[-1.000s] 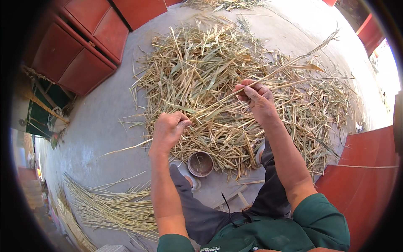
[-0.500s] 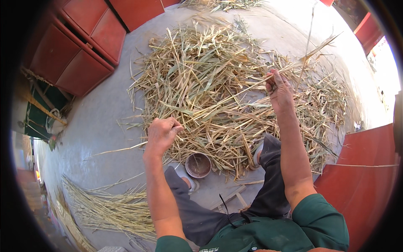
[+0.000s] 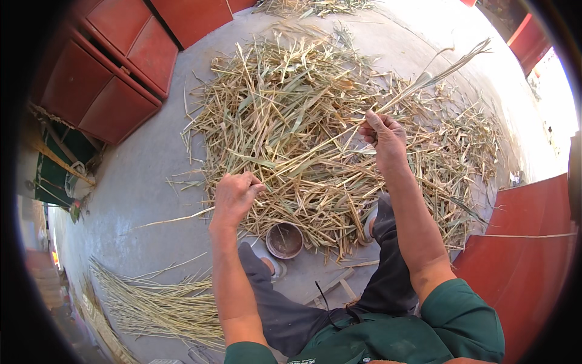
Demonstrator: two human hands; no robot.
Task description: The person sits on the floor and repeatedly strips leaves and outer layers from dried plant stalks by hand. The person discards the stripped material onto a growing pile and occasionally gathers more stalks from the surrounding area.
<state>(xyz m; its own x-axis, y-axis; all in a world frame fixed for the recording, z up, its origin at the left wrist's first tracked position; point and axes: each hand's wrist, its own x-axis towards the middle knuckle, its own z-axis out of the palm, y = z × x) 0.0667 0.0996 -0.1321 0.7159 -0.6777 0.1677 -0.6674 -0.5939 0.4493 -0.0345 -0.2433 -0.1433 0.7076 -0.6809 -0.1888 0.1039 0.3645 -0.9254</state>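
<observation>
A long dry reed stalk [image 3: 315, 151] stretches across a big loose pile of straw and leaves [image 3: 291, 103] on the grey concrete floor. My left hand [image 3: 235, 195] pinches the stalk's lower end near my knee. My right hand [image 3: 383, 134] is raised over the pile and grips the same stalk farther up, where its feathery top [image 3: 451, 65] sticks out to the upper right.
A tidy bundle of cleaned stalks [image 3: 157, 300] lies on the floor at lower left. A small round bowl [image 3: 285, 240] sits between my feet. Red panelled doors [image 3: 115, 67] stand at upper left, a red wall [image 3: 527, 242] at right.
My right hand has lifted and moved right, drawing the stalk's top out of the pile. My left hand has shifted slightly left and down along the stalk's base.
</observation>
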